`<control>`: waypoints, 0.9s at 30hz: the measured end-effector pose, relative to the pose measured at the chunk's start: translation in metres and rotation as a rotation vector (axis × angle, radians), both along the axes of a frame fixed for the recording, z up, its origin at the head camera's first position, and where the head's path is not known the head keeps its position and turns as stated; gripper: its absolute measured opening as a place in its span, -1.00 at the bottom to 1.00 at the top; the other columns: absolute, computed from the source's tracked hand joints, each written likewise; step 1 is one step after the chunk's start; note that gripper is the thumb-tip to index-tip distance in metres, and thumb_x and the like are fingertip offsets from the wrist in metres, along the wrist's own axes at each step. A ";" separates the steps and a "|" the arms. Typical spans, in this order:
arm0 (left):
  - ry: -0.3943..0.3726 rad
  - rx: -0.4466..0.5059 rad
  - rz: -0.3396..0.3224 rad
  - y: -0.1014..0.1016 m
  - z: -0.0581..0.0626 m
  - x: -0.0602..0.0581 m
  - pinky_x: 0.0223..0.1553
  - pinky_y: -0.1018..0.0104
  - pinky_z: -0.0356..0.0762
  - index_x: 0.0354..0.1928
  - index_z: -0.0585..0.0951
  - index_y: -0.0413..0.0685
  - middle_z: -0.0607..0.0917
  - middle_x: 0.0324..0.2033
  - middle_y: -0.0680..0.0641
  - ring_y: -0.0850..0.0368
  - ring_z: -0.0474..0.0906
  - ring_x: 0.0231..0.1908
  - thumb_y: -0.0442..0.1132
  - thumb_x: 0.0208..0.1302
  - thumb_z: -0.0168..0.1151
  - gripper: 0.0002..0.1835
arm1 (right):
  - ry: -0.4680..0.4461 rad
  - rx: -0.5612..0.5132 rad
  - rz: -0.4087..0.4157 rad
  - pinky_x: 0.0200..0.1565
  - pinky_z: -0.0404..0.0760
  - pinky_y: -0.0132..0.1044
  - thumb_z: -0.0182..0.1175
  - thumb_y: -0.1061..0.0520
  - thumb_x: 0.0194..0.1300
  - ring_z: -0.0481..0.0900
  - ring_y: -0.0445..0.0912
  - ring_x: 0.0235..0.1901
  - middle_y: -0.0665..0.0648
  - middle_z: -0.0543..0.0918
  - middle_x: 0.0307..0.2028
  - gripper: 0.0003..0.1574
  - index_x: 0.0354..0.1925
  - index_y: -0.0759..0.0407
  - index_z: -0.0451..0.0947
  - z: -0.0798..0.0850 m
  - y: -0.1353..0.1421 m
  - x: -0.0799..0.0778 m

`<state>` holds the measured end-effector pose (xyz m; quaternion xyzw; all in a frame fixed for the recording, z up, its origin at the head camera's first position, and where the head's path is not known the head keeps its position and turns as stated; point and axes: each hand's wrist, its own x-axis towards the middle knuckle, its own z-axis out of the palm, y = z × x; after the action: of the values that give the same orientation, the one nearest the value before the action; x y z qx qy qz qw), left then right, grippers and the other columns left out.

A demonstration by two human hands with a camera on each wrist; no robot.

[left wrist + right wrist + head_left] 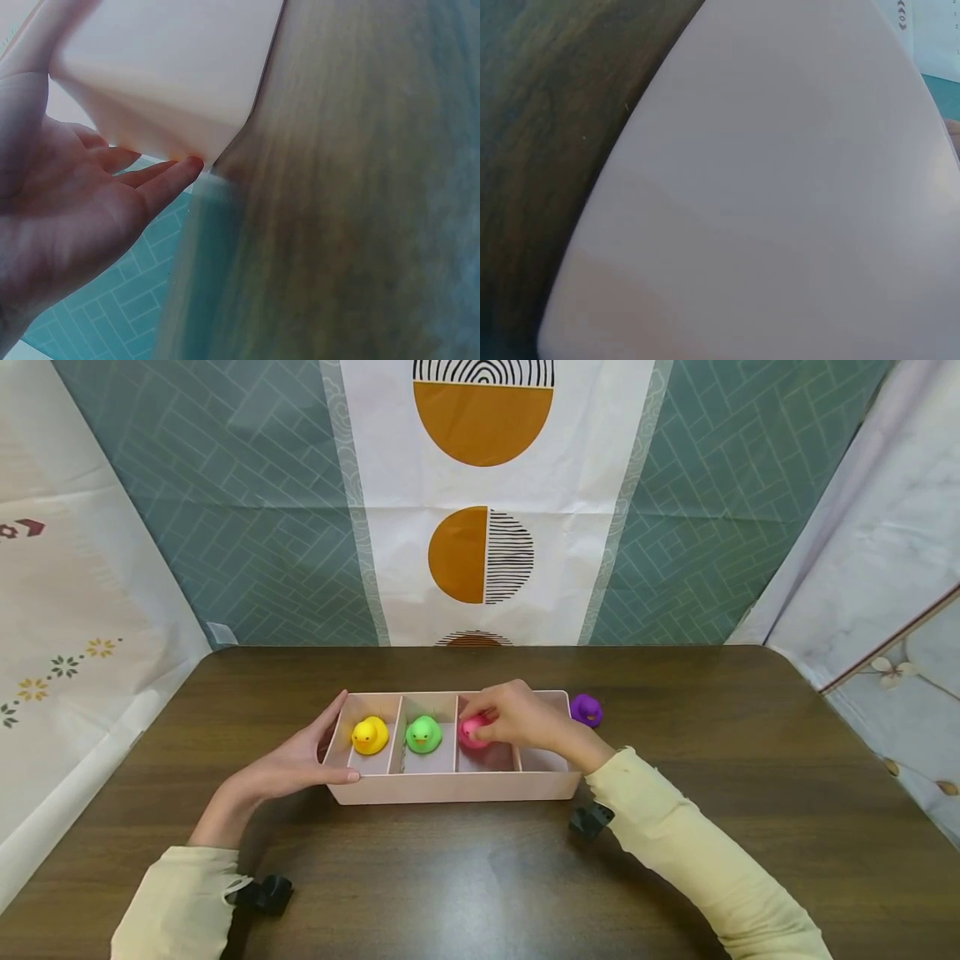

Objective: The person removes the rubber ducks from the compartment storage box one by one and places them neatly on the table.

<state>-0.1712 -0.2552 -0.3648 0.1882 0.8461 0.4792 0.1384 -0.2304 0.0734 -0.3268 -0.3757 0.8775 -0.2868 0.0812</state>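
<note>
A pale pink divided box (457,788) stands on the table in the head view. In its leftmost compartment sits a yellow rubber duck (370,736), with a green rubber duck (423,735) in the one beside it. My right hand (517,718) reaches into the third compartment and pinches a pink rubber duck (471,732), partly covered by the fingers. My left hand (292,762) holds the box's left end, thumb along the front wall and fingers at the end wall; the left wrist view shows this hand (82,195) against the box (172,67). The right wrist view is filled by the box wall (765,195).
A purple rubber duck (587,711) lies on the table just outside the box's right end. The dark wooden table (465,877) extends around the box. Behind it hangs a patterned cloth (300,568), and light cloths flank both sides.
</note>
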 end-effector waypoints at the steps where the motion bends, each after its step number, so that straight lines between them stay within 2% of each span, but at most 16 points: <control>1: 0.001 0.000 0.000 0.000 0.000 0.000 0.24 -0.35 0.02 0.52 -0.33 -0.07 -0.21 0.47 -0.35 -0.40 -0.09 0.37 -0.05 0.03 0.41 0.26 | -0.009 -0.010 0.000 -0.21 0.59 -0.39 0.37 0.21 0.18 0.53 -0.04 -0.22 0.08 0.68 -0.16 -0.73 -0.11 0.18 0.72 0.000 0.001 0.000; 6: 0.006 -0.002 0.000 -0.001 0.000 0.000 0.24 -0.35 0.02 0.52 -0.34 -0.08 -0.21 0.47 -0.35 -0.40 -0.09 0.37 -0.05 0.03 0.41 0.26 | -0.021 -0.060 0.005 -0.14 0.60 -0.38 0.38 0.20 0.17 0.58 -0.02 -0.15 0.12 0.69 -0.08 -0.69 -0.07 0.19 0.71 0.000 0.004 0.000; 12: 0.010 -0.003 -0.001 -0.001 0.000 -0.001 0.24 -0.35 0.03 0.52 -0.33 -0.08 -0.21 0.47 -0.35 -0.39 -0.08 0.37 -0.05 0.03 0.41 0.26 | 0.046 -0.108 0.032 -0.11 0.60 -0.34 0.38 0.23 0.16 0.62 -0.05 -0.19 0.13 0.72 -0.13 -0.68 -0.07 0.22 0.71 0.001 0.010 -0.002; 21: 0.012 -0.003 -0.001 0.000 0.000 -0.001 0.25 -0.33 0.02 0.51 -0.33 -0.10 -0.19 0.46 -0.35 -0.39 -0.06 0.37 -0.05 0.04 0.42 0.26 | 0.085 -0.132 0.045 -0.10 0.61 -0.31 0.36 0.27 0.16 0.66 -0.04 -0.15 0.16 0.71 -0.09 -0.68 -0.06 0.27 0.70 0.004 0.012 0.002; 27: 0.010 0.001 -0.002 0.000 0.000 -0.001 0.26 -0.34 0.02 0.51 -0.33 -0.10 -0.19 0.47 -0.35 -0.38 -0.06 0.37 -0.06 0.04 0.42 0.26 | 0.114 -0.137 0.020 -0.10 0.61 -0.30 0.36 0.30 0.16 0.66 -0.03 -0.15 0.15 0.71 -0.09 -0.63 -0.02 0.28 0.67 0.008 0.018 0.004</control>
<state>-0.1719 -0.2552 -0.3647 0.1913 0.8464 0.4785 0.1346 -0.2263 0.0909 -0.3193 -0.4049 0.8551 -0.3237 0.0082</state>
